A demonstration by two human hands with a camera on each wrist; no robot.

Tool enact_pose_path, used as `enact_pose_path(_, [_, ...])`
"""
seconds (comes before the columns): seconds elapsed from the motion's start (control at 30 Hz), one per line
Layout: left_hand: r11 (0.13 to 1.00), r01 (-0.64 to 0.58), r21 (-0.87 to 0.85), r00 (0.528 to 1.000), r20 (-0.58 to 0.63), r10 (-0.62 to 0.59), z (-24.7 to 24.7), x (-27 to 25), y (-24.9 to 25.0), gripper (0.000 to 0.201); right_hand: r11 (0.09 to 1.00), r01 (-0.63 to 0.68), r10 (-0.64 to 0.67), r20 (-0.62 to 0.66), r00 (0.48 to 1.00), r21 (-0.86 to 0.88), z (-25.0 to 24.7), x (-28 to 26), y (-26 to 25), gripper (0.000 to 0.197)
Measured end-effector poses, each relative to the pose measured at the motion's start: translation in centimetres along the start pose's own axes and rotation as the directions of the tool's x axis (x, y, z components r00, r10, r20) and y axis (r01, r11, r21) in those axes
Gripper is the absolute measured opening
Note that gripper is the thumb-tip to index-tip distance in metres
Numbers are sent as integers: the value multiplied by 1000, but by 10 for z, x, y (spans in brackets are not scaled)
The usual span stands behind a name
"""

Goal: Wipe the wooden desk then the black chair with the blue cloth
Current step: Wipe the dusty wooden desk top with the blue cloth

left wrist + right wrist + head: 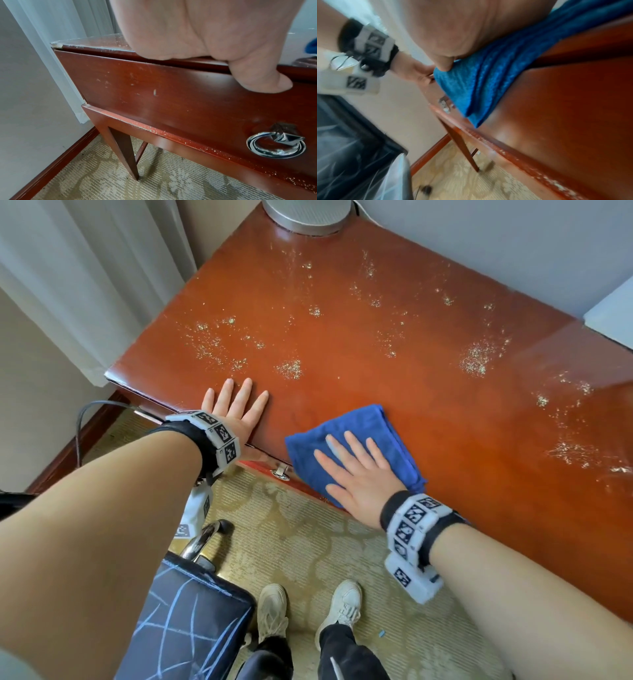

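Observation:
A reddish wooden desk fills the head view, its top speckled with pale crumbs. A folded blue cloth lies at the desk's front edge, one end hanging over it. My right hand presses flat on the cloth with straight, spread fingers. My left hand lies flat on the bare desk top near its front left corner, fingers straight; in the left wrist view its thumb hangs over the drawer front. The black chair, with pale scribble marks on its seat, stands at the lower left beside my left arm.
A round metal lamp base stands at the desk's back edge. A white object sits at the far right. A drawer with a ring pull faces me. White curtain hangs at the left; patterned carpet and my shoes lie below.

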State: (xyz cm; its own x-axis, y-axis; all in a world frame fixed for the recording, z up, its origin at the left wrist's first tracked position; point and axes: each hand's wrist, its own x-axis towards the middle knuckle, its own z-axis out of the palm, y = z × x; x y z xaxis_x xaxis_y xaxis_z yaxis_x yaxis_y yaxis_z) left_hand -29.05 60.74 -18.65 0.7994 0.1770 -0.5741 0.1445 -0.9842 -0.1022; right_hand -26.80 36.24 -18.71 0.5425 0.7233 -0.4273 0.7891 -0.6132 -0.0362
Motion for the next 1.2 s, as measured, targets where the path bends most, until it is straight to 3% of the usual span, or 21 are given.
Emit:
enact_pose_path(0.1, [1000,-5,17,1000,-6,5,2,3,0,118,979,-199,196,62,979,51,0,-8,30,60])
enact_pose_path(0.2, [1000,-15,26,999,-44,16,8,6,-2,117,891,-431,422,89,902,143,-11,5,41,53])
enact_pose_path(0.3, [1000,-18,22,997,-68,19,11,8,-4,118,810,-542,531,110,840,223,-18,27,31,54])
enact_pose_path(0.37, [1000,-7,19,998,-59,8,9,9,-4,119,805,-547,538,106,836,229,-22,39,22,55])
enact_pose_path(0.43, [1000,-2,20,999,-45,3,8,8,-2,120,842,-494,491,68,868,217,-24,44,13,55])
enact_pose_path(0.57, [1000,16,16,1000,-19,-15,3,3,2,120,972,-229,229,-6,973,56,-10,25,-4,61])
enact_pose_path(0.63, [999,21,28,1000,-23,-20,1,2,3,119,995,-97,98,21,995,-18,0,7,-1,71])
enact_pose_path(0.73, [1000,17,25,1000,-17,-16,-1,-2,4,119,999,-10,12,70,997,-31,7,-11,17,66])
enact_pose_path(0.87, [1000,13,27,1000,-3,-13,-2,-1,3,122,988,-150,147,62,987,43,-2,-5,34,58])
enact_pose_path(1.07, [999,8,45,1000,0,-8,-2,-1,3,119,893,-410,405,64,912,183,-30,49,29,55])
enact_pose_path(1.2, [999,25,37,999,45,-27,-7,-5,6,118,893,-396,376,131,917,213,-46,74,25,57])
